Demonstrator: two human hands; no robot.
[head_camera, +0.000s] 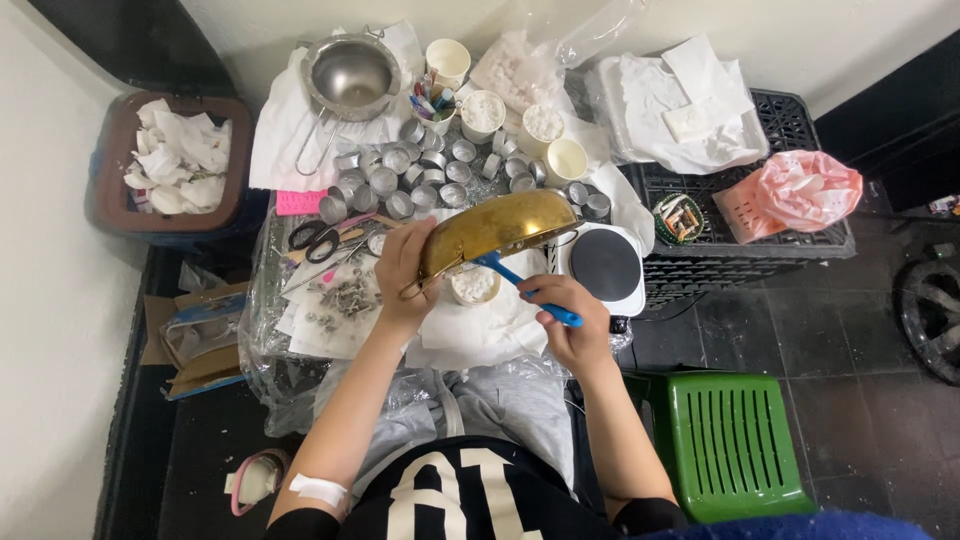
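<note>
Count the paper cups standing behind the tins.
4: one empty at the back, two filled with white bits, one empty on the right. Clutter may hide more.

The pan (497, 226) is glossy golden metal; the spatula (525, 290) is smooth blue plastic. Small cups (400, 175) are dull silvery metal, the strainer (351, 73) brushed steel. The hotplate (604, 265) looks matt black, the stool (728, 440) ribbed green plastic.

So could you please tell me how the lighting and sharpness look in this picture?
Head view: even overhead light, soft shadows; glare on the tilted brass pan in the left hand and on the steel strainer bowl; the right hand with the blue tool is sharp; wide-angle bending shows at the edges.
</note>
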